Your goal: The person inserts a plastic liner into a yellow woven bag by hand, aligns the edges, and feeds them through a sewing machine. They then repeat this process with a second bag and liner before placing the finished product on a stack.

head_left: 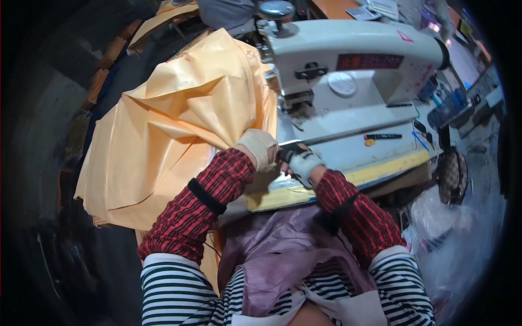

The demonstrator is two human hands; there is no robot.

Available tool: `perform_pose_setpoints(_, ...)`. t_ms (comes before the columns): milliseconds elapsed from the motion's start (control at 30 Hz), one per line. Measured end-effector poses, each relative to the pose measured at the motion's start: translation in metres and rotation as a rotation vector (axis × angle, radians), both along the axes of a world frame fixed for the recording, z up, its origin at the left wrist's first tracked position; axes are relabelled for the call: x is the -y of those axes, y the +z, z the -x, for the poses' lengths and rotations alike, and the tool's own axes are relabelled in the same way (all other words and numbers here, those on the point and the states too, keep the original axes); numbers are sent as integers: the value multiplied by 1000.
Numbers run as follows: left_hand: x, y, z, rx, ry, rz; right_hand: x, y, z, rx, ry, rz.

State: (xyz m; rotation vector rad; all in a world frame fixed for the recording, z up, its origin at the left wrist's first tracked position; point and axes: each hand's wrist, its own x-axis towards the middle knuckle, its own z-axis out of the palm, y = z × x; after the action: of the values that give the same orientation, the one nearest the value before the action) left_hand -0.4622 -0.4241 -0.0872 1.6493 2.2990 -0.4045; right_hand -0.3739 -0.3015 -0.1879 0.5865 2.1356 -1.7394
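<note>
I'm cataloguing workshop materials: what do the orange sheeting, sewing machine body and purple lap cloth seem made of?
Orange sheeting: probably woven plastic, satiny; fine surface texture, stiff creases.
Sewing machine body: likely painted metal, semi-gloss; smooth rounded casing with soft highlights.
Purple lap cloth: perhaps thin synthetic fabric, slightly shiny; fine, soft wrinkles.
</note>
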Motion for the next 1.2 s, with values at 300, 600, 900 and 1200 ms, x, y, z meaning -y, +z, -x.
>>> perform_pose_setpoints(300, 61, -47, -41, 109, 166, -286, 3, -34, 50, -842, -191, 636)
perform_pose_setpoints(600, 265, 34, -132, 645, 922, -812, 74, 95, 40, -447, -1, 736)
perform_pose_setpoints(900, 462, -17, -286, 548, 1173, 717, 27, 63, -7, -182, -107, 539)
perform_pose_setpoints(1200, 433, -48, -376, 887, 970, 1014, 94, 67, -69, -116, 453, 65)
